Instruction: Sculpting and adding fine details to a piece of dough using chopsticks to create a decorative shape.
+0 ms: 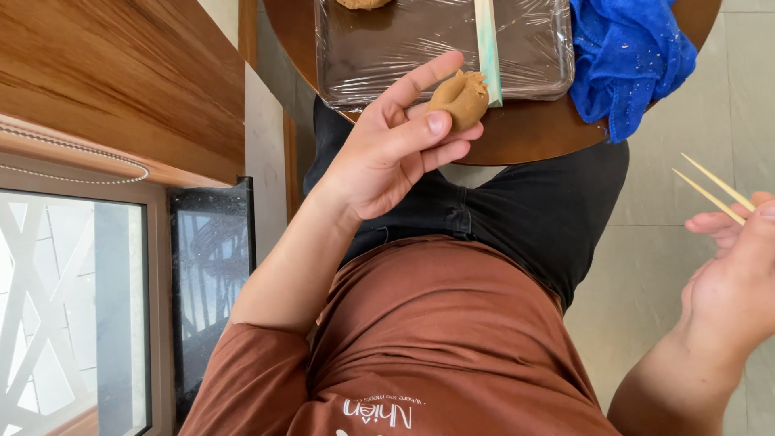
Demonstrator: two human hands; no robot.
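At the far left a polished wooden ledge (105, 73) with strong grain runs above a window (73, 315) with white lattice bars, and beside it stands a dark glossy panel (210, 274) that mirrors those bars.

Moving right, the left hand (387, 149) is raised palm-up over the lap, thumb and curled fingers closed around a small lump of tan clay (460, 98). The lump is rounded and matte, with pinched ridges fanning out at its upper right end. It sits at the fingertips rather than deep in the palm, which seems to keep the shaped end exposed and easy to reach. It hovers just at the near rim of the round wooden desk (517, 137).

On the desk lies a dark rectangular tray (379, 48) wrapped in shiny, wrinkled cling film, probably so soft material does not stick. A flat pale stick with a greenish tint (487, 48) rests across it, and another tan piece (363, 3) shows at the far edge. To the right, a crumpled blue cloth (630, 56), fluffy and flecked, hangs over the desk edge.

At the far right, above the grey tiled floor (694, 129), the right hand (735, 274) grips two thin, pointed wooden sticks (714, 190), held well apart from the clay.
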